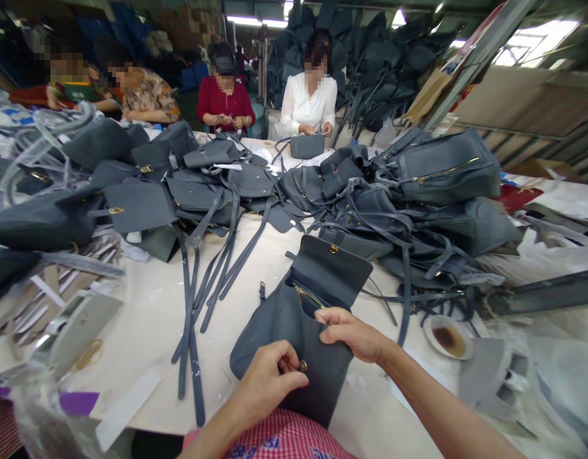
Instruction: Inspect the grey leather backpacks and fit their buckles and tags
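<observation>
A dark grey-blue backpack [317, 382] lies before me, its flap [329, 271] folded back and a gold zipper [309, 296] showing at its mouth. My right hand [344, 328] is closed on the edge of the front panel, fingers inside and thumb outside. On the panel is a small gold clasp [302, 365]. Just left of it, touching the bag, my left hand [269, 376] has curled fingers with the thumb stretched toward the clasp; whatever they may hold is hidden.
Piled bags [246, 182] with loose straps [193, 338] spread across the table [145, 325]. A small dish [447, 336] with brown residue stands at right, beside a grey tape dispenser [485, 370]. Another dispenser [74, 325] is at left. Several co-workers sit opposite, one near a small bag [308, 146].
</observation>
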Tool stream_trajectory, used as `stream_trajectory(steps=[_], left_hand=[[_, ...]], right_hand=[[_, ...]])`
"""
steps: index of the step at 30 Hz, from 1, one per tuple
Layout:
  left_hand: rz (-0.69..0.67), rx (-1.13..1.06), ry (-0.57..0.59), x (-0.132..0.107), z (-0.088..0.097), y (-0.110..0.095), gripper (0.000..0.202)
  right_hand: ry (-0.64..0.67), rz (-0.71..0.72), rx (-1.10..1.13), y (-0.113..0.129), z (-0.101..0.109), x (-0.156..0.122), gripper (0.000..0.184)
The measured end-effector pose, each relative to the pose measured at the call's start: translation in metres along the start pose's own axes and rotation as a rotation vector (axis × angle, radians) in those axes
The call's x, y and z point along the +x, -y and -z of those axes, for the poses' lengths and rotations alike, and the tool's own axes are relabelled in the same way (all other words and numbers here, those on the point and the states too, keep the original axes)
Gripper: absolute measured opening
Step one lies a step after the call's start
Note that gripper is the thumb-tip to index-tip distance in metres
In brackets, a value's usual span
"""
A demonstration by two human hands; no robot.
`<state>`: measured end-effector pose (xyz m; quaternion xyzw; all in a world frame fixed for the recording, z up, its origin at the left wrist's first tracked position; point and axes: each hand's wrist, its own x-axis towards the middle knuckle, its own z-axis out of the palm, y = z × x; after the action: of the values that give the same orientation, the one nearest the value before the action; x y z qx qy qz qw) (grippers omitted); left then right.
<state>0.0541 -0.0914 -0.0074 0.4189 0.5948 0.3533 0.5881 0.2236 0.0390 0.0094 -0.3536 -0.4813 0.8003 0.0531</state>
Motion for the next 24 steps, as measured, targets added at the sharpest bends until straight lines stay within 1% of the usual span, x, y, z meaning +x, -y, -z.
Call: stream_trajectory(steps=[3, 4, 6, 8, 13, 15, 18, 20, 21, 22, 24], left_hand=[[0.062, -0.084, 0.039, 0.001, -0.001, 0.002, 0.012], [0.055, -0.116, 0.038, 0.001, -0.001, 0.001, 0.014], [-0.028, -0.138, -0.002, 0.000, -0.002, -0.002, 0.014], [-0.153, -0.090, -0.040, -0.001, -0.001, -0.005, 0.010], [-0.384, 0.167, -0.008, 0.002, 0.003, -0.006, 0.013], [-0.494, 0.297, 0.000, 0.004, 0.002, -0.002, 0.015], [-0.629, 0.503, -0.026, 0.006, -0.004, 0.007, 0.019], [-0.682, 0.653, -0.012, 0.004, -0.004, 0.016, 0.019], [-0.699, 0.734, 0.021, 0.001, -0.002, 0.020, 0.019], [-0.698, 0.815, 0.056, -0.002, 0.002, 0.024, 0.018], [-0.644, 0.933, 0.095, -0.009, 0.016, 0.028, 0.017]], right_hand=[[0.014, 0.002, 0.004, -0.002, -0.001, -0.001, 0.024], [0.022, 0.001, 0.004, -0.002, -0.002, -0.001, 0.023], [0.036, -0.001, 0.002, -0.002, -0.003, -0.002, 0.022], [0.047, -0.004, -0.002, -0.001, -0.004, -0.002, 0.022], [0.050, -0.010, -0.004, -0.001, -0.003, -0.003, 0.022], [0.043, -0.009, 0.000, -0.002, -0.002, -0.003, 0.022], [0.030, -0.008, 0.011, -0.005, 0.000, -0.004, 0.022], [0.021, -0.007, 0.020, -0.006, 0.000, -0.005, 0.022], [0.016, -0.006, 0.025, -0.006, 0.000, -0.005, 0.022], [0.011, -0.005, 0.031, -0.005, 0.001, -0.006, 0.022], [0.003, -0.006, 0.044, -0.005, 0.002, -0.006, 0.022]])
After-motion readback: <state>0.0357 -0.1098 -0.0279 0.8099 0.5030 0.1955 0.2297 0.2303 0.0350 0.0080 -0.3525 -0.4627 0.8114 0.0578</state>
